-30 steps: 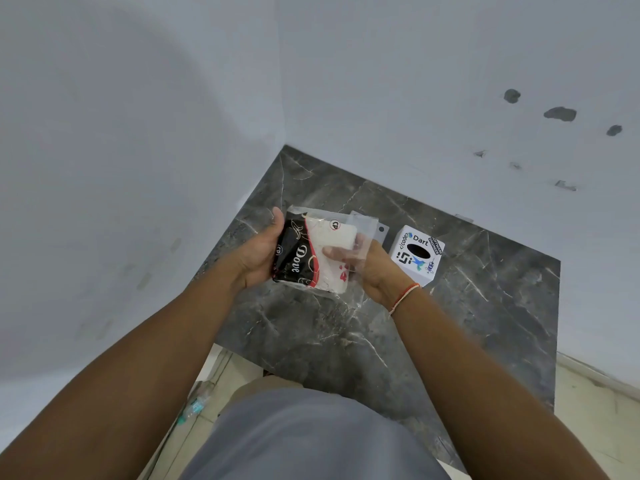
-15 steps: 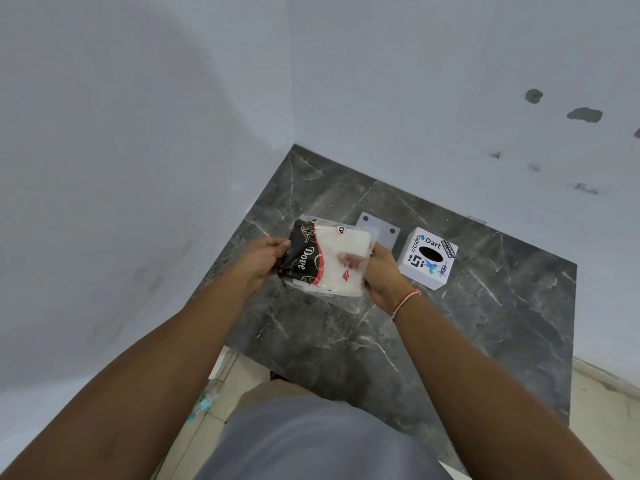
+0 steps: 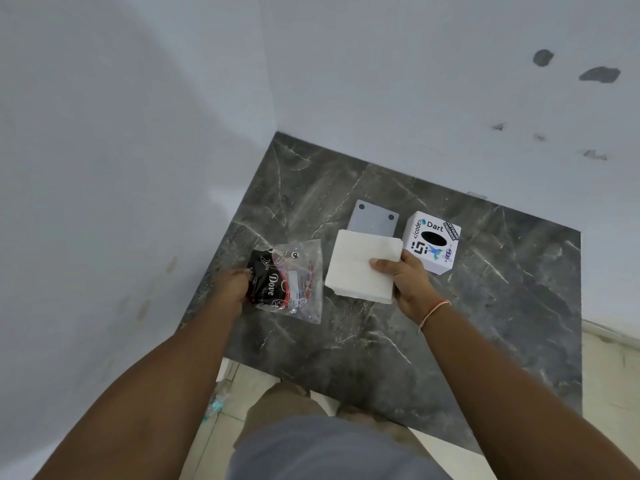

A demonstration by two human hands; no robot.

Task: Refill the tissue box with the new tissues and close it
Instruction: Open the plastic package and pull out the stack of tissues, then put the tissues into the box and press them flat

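While the tissue box (image 3: pixel 433 241) stands right of centre, the tissue stack (image 3: pixel 362 266) is pinched by the right hand (image 3: pixel 408 285). The empty wrapper (image 3: pixel 289 280) is gripped left of centre by the left hand (image 3: pixel 230 287).

Marble table (image 3: pixel 450 341) w/ box (image 3: pixel 433 242), grey plate (image 3: pixel 374 221).

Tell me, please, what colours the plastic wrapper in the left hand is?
The wrapper is clear plastic with a black and red printed panel, seen in the head view.

a dark grey marble tabletop (image 3: pixel 485 334) fills the frame's centre and right. white walls (image 3: pixel 138 133) meet behind it; dark marks (image 3: pixel 601 74) show upper right.
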